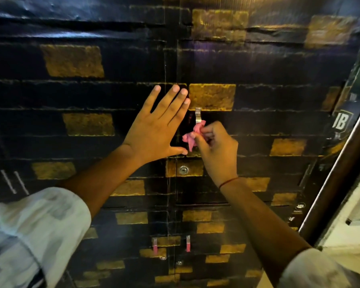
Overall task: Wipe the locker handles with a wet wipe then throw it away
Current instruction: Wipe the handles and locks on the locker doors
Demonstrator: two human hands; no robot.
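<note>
You see a crumpled pink wet wipe [190, 136] bunched against the lower part of a slim metal locker handle [198, 115], which stands upright on the right-hand door just beside the centre seam. The handle's top end shows bare and shiny above the wipe. Lower on the locker front you find two more small upright handles [155, 245] [188, 243], one on each side of the seam, tinted pinkish.
</note>
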